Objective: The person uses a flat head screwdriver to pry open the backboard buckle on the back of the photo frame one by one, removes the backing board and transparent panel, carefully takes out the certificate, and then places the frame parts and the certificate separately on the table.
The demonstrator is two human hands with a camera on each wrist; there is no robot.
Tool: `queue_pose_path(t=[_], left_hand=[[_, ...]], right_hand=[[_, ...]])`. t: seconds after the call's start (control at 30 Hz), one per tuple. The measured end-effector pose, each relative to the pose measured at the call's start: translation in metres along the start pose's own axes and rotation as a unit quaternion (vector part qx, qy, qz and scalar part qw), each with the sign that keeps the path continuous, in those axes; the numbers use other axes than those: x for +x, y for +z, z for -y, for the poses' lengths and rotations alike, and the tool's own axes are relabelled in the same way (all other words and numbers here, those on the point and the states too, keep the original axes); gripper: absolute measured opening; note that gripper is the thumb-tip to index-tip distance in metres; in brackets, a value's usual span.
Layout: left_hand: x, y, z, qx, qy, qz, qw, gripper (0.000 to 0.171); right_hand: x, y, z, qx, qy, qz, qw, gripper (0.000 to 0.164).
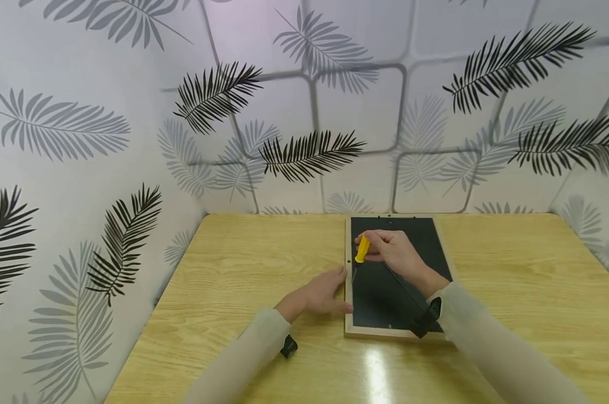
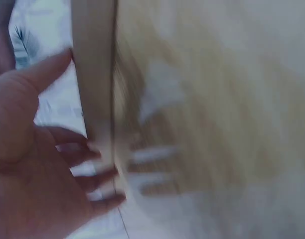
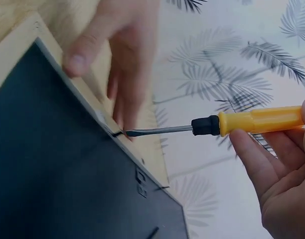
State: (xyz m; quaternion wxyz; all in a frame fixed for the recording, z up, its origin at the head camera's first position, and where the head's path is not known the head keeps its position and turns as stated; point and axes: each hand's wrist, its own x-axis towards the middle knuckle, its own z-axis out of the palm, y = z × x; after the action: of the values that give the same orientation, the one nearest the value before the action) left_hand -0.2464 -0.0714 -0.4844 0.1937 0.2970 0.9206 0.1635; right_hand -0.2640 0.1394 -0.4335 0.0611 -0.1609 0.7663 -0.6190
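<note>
Yellow plastic catches our eye in the head view: the handle of a screwdriver [image 1: 362, 248], pinched in the right hand [image 1: 392, 253], its shaft slanting down to the left side of a wooden frame [image 1: 380, 332]. We see the frame lying on the wood-grain desk [image 1: 264, 247] with its black backing board [image 1: 385, 306] uppermost. The left hand [image 1: 324, 293], thumb and fingers spread, rests against the frame's left edge. Beyond the desk we see a wall [image 1: 284, 193] patterned with black and grey leaves.

In the left wrist view, rather blurred, we find that hand spread beside a wooden edge, its fingers mirrored in a glossy surface.

In the right wrist view we see thumb and fingers pinching the yellow handle below a black collar. The flat metal tip is at a small dark tab [image 3: 116, 133] on the frame's inner edge; we cannot tell whether they touch. Another tab and a dark fitting [image 3: 141, 182] sit farther along.
</note>
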Motion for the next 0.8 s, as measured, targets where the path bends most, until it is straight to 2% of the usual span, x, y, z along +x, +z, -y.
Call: queue_pose_path(t=[0.07, 0.17, 0.3, 0.4, 0.5, 0.6, 0.67, 0.7, 0.8], left_hand=[[-0.007, 0.005, -0.008, 0.025, -0.009, -0.006, 0.9996, 0.096], [-0.013, 0.014, -0.016, 0.037, -0.023, -0.025, 0.9988, 0.098], [-0.016, 0.02, -0.012, 0.01, -0.023, -0.045, 0.9987, 0.096], [-0.015, 0.013, 0.004, -0.019, -0.005, -0.025, 0.9995, 0.095], [-0.013, 0.001, 0.023, -0.06, 0.016, 0.004, 0.9981, 0.092], [-0.01, -0.008, 0.036, -0.071, 0.02, 0.003, 0.9972, 0.086], [-0.011, -0.01, 0.037, -0.057, 0.021, -0.012, 0.9981, 0.079], [-0.013, -0.01, 0.034, -0.045, 0.023, -0.018, 0.9986, 0.076], [-0.02, -0.006, 0.023, -0.046, 0.031, -0.026, 0.9981, 0.074]], right_hand=[[-0.002, -0.01, 0.001, 0.004, -0.004, -0.017, 1.0, 0.049], [-0.008, -0.028, -0.001, 0.029, 0.001, -0.038, 0.999, 0.052], [-0.019, -0.055, -0.01, 0.098, 0.02, -0.051, 0.994, 0.056], [-0.027, -0.073, -0.019, 0.154, 0.03, -0.055, 0.986, 0.048], [-0.036, -0.088, -0.026, 0.213, 0.03, -0.058, 0.975, 0.035], [-0.044, -0.097, -0.031, 0.247, 0.024, -0.051, 0.967, 0.029], [-0.048, -0.099, -0.034, 0.259, 0.03, -0.043, 0.964, 0.027], [-0.05, -0.1, -0.035, 0.262, 0.038, -0.039, 0.964, 0.027], [-0.055, -0.101, -0.039, 0.268, 0.064, -0.03, 0.961, 0.026]])
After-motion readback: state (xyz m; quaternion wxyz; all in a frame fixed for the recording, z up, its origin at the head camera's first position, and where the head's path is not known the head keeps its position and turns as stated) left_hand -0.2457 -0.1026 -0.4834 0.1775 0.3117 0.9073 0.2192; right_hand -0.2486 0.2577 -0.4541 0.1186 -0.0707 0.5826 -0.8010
